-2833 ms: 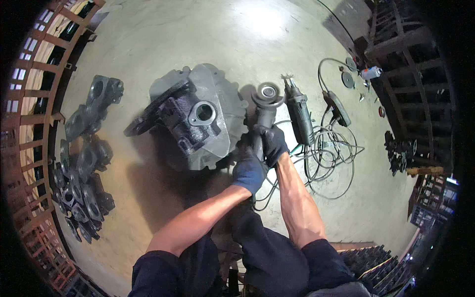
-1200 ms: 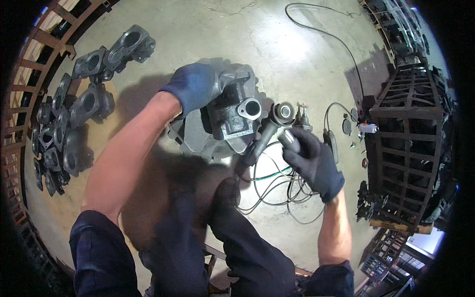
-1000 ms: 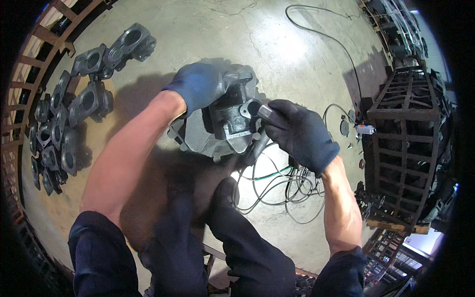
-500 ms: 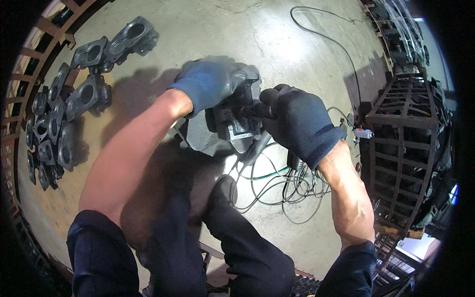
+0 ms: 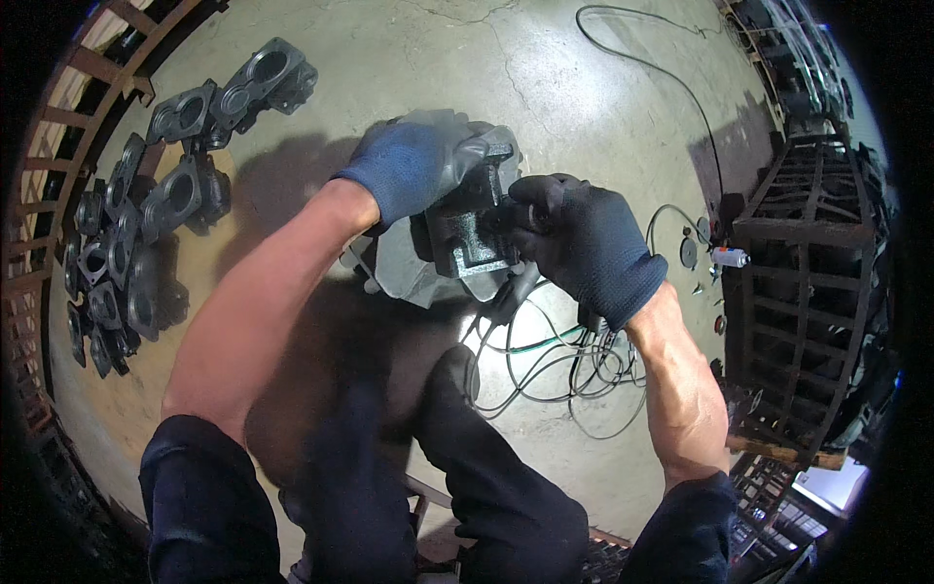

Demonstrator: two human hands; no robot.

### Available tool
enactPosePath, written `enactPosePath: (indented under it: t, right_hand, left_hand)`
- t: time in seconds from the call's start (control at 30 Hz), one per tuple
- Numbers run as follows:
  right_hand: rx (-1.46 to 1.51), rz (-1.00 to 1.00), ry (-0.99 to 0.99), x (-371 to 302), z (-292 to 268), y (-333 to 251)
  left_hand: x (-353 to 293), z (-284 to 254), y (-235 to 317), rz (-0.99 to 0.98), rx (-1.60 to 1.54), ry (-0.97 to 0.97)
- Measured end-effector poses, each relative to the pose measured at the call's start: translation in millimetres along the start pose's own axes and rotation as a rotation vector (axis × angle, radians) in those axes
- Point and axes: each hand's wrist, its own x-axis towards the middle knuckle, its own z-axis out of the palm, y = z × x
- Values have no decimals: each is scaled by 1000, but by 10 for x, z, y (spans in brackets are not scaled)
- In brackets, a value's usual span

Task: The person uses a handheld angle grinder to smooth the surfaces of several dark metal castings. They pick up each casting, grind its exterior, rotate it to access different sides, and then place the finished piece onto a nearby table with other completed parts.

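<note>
A dark cast-metal part (image 5: 472, 234) stands in front of me, resting against a flat grey piece (image 5: 404, 271). My left hand (image 5: 423, 161), in a blue glove with a dark coated palm, is closed over the part's far left end. At the part's right side is my right hand (image 5: 584, 238), gloved alike, its fingers curled together. Whatever those fingers hold is hidden. A dark tool-like handle (image 5: 511, 292) lies just below the part, largely in shadow.
Several dark castings with round openings (image 5: 175, 190) lie on the floor at left. Coiled cables (image 5: 584, 370) lie near my foot (image 5: 452, 375). At right stand a metal rack (image 5: 803, 292) and a small white can (image 5: 730, 257). A rusty metal frame (image 5: 92, 68) borders the far left.
The view has shifted slightly, moving the floor and castings a little to the right. My right fingers have tilted slightly beside the metal part; my left hand keeps its place.
</note>
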Motion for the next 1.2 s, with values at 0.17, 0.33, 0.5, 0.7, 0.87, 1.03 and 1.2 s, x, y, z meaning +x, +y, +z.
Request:
enactPosePath:
  t: [0.17,0.33,0.5,0.7,0.87,1.03,1.2]
  right_hand:
    - [200,59,290,-206,-544,-176]
    - [570,423,435,-934,-257,448]
    - [894,1089,578,-1788,1254,1144]
    - [470,1001,184,-2364,2783,1837]
    - [2376,674,672,-2296,2891,1702]
    - [1507,1624,677,-2371,2313,872]
    - [1844,1263,365,-2429,967,-314]
  left_hand:
    - [1,2,-4,-36,-88,-60]
    - [148,-97,25,5,-318,-172]
    - [503,21,-156,-19,-427,-461]
    - [78,120,272,-67,-331,-139]
    - [-401,-186,896,17,-9,-68]
    - [-493,-696,1504,-37,-19,-215]
    - [-561,-1453,2370,42,-118,-240]
